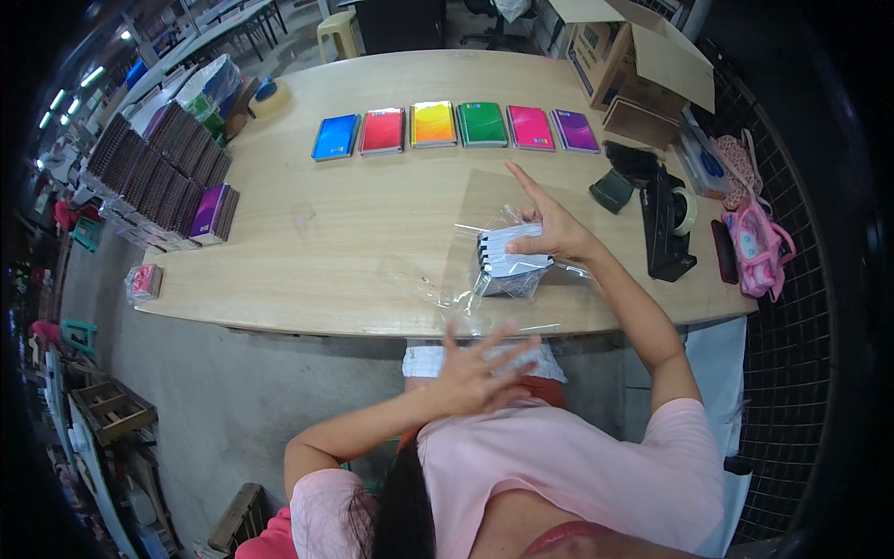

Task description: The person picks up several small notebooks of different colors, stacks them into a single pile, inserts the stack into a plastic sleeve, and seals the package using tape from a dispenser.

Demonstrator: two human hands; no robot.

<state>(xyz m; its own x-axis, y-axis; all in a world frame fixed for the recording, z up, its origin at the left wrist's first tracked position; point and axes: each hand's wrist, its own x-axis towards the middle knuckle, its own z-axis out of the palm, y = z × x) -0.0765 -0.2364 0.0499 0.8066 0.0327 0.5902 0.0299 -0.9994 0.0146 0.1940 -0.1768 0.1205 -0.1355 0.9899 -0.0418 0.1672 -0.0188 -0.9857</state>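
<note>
A small stack of notebooks [512, 265] with pale page edges and dark binding marks sits near the table's front edge. Clear plastic film [477, 196] lies around and under it. My right hand [557, 233] is at the stack's right side, its thumb pressed across the pages and its index finger stretched away; the other fingers are mostly hidden. In front of the table edge, over my lap, my left hand [480, 373] is spread, blurred by motion, and holds nothing.
A row of notebooks in several colours, with a green notebook [481, 125], lies at the back. Tall notebook stacks [154, 172] stand left. At right are a tape dispenser [666, 224], pink pouch [756, 247] and cardboard box [643, 61]. A tape roll [270, 98] lies back left.
</note>
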